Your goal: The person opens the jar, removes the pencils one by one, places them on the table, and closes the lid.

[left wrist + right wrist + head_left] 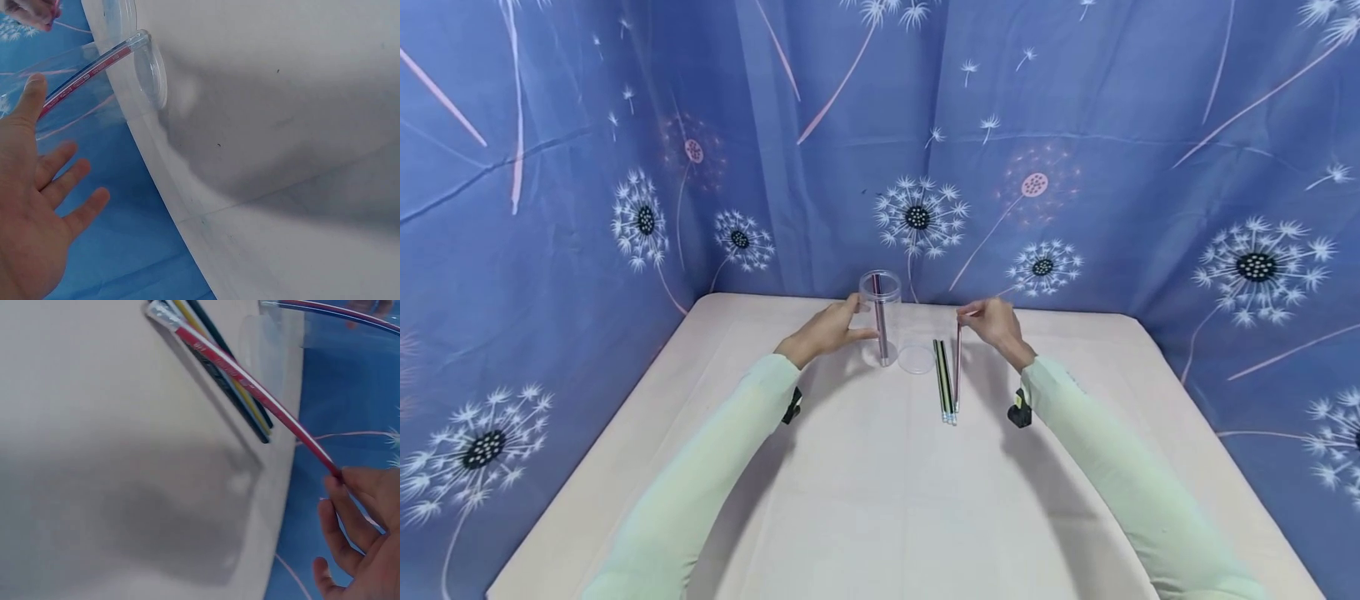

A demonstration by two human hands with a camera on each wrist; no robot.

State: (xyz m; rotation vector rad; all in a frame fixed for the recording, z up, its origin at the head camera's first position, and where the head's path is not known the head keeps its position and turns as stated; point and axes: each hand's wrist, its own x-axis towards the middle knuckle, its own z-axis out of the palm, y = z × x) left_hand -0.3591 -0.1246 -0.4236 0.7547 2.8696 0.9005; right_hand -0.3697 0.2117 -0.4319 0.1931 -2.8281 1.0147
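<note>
A clear plastic jar [891, 321] stands upright on the table, uncapped, with striped red and blue pencils [84, 78] inside. My left hand [829, 331] holds the jar from its left side, thumb and fingers spread around the wall. My right hand [996, 323] pinches a red striped pencil [250, 387] near its upper end between thumb and fingertips; its pale eraser end points down toward the table. Just left of that pencil lie several dark pencils with green and yellow stripes [945, 383], side by side, pale ends toward me.
A round clear lid [917, 360] lies flat between the jar and the loose pencils. The pale table [880, 500] runs back to a blue dandelion-print curtain [820, 208], close behind the jar. Dark wrist cameras [1019, 410] hang under both sleeves.
</note>
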